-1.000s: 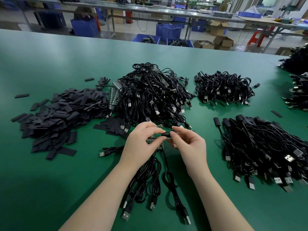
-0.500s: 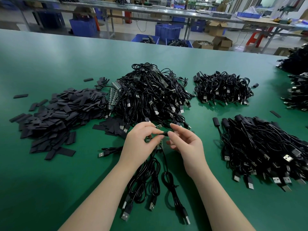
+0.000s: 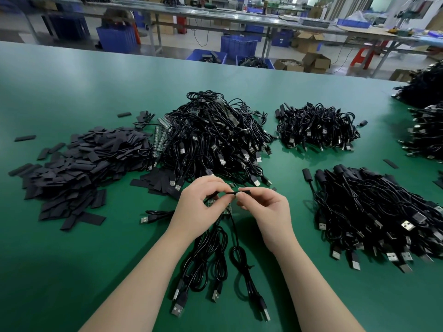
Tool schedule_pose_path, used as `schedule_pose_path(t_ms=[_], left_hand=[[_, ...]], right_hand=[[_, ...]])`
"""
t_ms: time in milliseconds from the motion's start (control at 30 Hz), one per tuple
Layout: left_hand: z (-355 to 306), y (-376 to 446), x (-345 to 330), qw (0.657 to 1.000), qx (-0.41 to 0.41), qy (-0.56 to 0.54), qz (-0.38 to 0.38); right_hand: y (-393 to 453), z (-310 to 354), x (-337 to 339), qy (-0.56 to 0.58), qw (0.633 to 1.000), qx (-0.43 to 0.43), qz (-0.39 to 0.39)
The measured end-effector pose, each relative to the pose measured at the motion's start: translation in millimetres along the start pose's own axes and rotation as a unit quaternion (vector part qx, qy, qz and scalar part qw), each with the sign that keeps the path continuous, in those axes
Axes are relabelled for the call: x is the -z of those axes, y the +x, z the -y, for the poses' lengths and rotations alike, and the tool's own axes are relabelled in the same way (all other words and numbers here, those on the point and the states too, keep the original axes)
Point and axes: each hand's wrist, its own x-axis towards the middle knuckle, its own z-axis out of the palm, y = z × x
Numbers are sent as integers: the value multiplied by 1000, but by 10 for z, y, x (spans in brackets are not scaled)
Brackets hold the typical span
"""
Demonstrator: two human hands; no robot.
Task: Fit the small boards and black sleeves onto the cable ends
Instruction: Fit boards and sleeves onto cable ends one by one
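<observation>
A person is working over a wide green table, both bare hands meeting just in front of a big heap of black USB cables. The left hand is pinching a thin black cable end between thumb and curled fingers, with a small green circuit board showing just beneath its fingertips. The right hand is pinching a short black tubular sleeve at the tip of that cable end, thumb and forefinger closed on it, the two hands nearly touching. A few loose black cables with silver USB plugs are trailing from under the hands toward the person. To the left a pile of flat black sleeves is lying on the table, with a strip of small boards resting against the cable heap. To the right a heap of sleeved cables is sitting, and a smaller cable bundle is lying farther back.
</observation>
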Motion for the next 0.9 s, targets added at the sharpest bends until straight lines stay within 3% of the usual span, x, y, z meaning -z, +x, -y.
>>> schedule_pose_path(t_ms=[267, 633, 800, 900], left_hand=[[-7, -10, -39, 999, 1, -28, -21], [-35, -3, -20, 1000, 23, -8, -12], [-38, -28, -26, 998, 67, 16, -8], [-60, -19, -22, 998, 50, 43, -22]], right_hand=[[-28, -15, -61, 39, 998, -27, 30], [28, -39, 6, 117, 989, -61, -66], [33, -56, 7, 128, 986, -65, -90], [29, -44, -7, 130, 985, -66, -91]])
